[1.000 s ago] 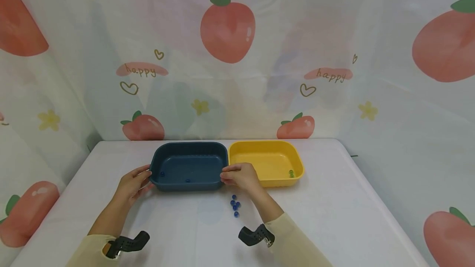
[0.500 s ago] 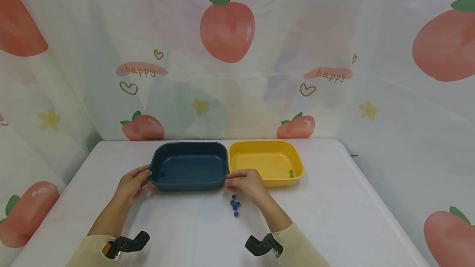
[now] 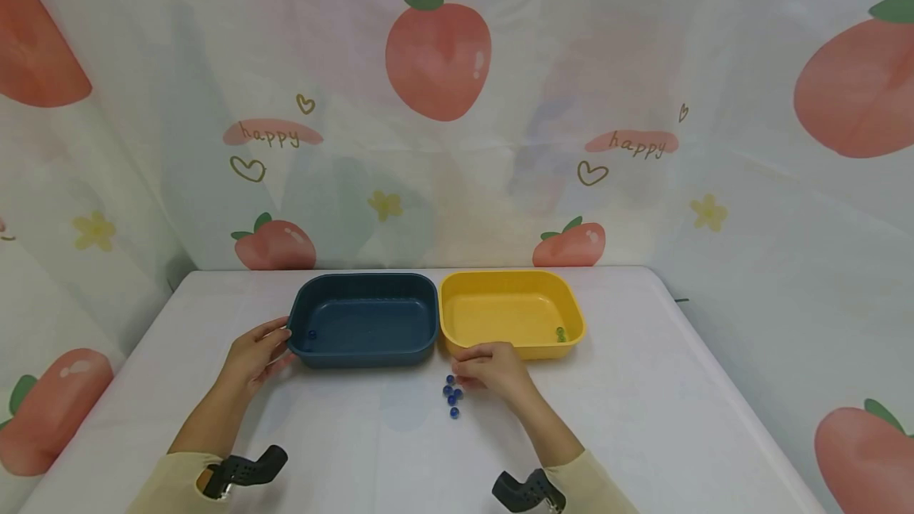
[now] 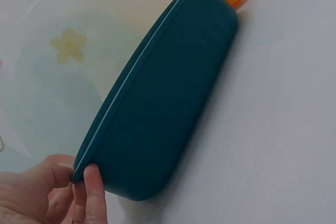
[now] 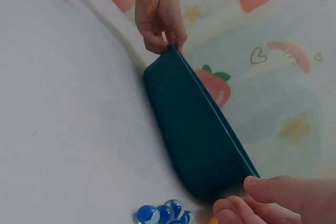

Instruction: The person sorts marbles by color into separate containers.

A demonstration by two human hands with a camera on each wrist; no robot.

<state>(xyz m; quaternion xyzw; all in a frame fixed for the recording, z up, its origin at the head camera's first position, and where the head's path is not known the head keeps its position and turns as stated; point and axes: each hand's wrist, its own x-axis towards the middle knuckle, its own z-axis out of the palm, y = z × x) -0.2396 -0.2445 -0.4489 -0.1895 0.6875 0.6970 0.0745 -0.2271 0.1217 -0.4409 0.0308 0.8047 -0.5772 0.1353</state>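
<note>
Marbles (image 3: 452,400) just beside right hand (image 3: 494,369); left hand (image 3: 254,353) grips blue tray (image 3: 371,317).

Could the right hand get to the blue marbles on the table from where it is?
Most likely yes: the right hand is right beside the blue marbles, seems to hold nothing, and they lie in the open on the table, with nothing visible between.

The head view faces forward-down; closer wrist views share the blue tray (image 4: 157,103).
</note>
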